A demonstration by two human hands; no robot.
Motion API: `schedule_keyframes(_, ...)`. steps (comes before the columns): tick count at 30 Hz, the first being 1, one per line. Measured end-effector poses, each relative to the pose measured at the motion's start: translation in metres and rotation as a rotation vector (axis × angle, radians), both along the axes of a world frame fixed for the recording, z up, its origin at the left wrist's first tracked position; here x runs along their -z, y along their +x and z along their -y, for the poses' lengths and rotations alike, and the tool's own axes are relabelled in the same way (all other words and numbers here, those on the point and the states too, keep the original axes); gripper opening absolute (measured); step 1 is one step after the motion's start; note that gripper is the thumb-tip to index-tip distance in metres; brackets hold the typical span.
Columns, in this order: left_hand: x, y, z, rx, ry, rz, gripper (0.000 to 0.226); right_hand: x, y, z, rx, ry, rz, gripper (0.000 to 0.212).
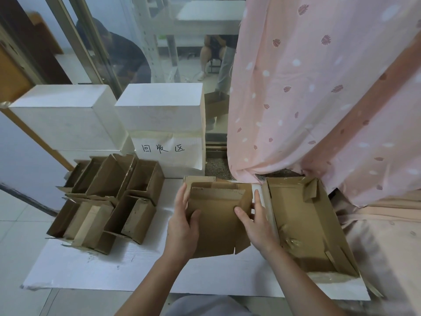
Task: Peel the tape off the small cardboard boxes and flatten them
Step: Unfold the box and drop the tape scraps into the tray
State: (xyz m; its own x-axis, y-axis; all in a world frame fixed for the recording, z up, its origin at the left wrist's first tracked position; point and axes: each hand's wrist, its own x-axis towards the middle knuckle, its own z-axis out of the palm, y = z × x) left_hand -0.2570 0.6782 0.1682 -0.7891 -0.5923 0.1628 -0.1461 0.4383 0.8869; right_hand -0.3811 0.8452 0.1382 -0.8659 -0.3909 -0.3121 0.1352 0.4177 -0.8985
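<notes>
Just left of the large open carton (pixel 303 224), left hand (pixel 182 226) and right hand (pixel 257 224) clasp the small box (pixel 216 222) (half-collapsed); uneven pressing might tear its flaps.

White foam board (pixel 141 267) on tiled floor, small cardboard boxes (pixel 107 199) clustered left, large open carton (pixel 305 226) right

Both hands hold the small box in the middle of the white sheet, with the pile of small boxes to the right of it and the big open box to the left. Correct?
Not quite: the sides are swapped. The head view shows the pile of small boxes to the left of the small box held by the left hand and right hand, and the big open box to its right.
</notes>
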Motion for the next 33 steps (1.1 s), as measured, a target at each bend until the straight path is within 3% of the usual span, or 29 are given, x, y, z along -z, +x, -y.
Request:
schedule_keyframes(5,0.004,-0.003,0.011,-0.072,0.086,0.083,0.044,0.0,0.004,-0.006,-0.062,0.062,-0.057,0.087)
schedule_keyframes(8,0.009,-0.001,0.02,-0.058,0.075,0.105,0.037,-0.001,0.003,-0.007,-0.077,0.096,-0.091,0.086)
schedule_keyframes(13,0.016,0.001,0.038,0.073,0.053,0.183,0.061,-0.001,0.0,-0.006,-0.068,0.151,-0.184,0.089)
schedule_keyframes(18,0.011,0.006,0.054,0.194,0.274,0.343,0.089,0.007,0.003,-0.001,-0.049,0.14,-0.235,0.089)
schedule_keyframes(21,0.012,0.006,0.059,0.193,0.267,0.412,0.089,0.01,0.006,0.003,-0.047,0.115,-0.224,0.088)
schedule_keyframes(25,0.018,0.006,0.071,0.138,0.289,0.428,0.09,0.012,0.0,0.003,-0.163,-0.007,-0.004,0.088)
schedule_keyframes(29,0.032,0.011,0.075,0.142,0.289,0.452,0.09,0.02,-0.004,0.002,-0.351,0.094,0.034,0.096)
schedule_keyframes(33,0.051,0.004,0.077,0.108,0.223,0.442,0.085,0.036,-0.005,0.015,-0.315,0.166,0.006,0.091)
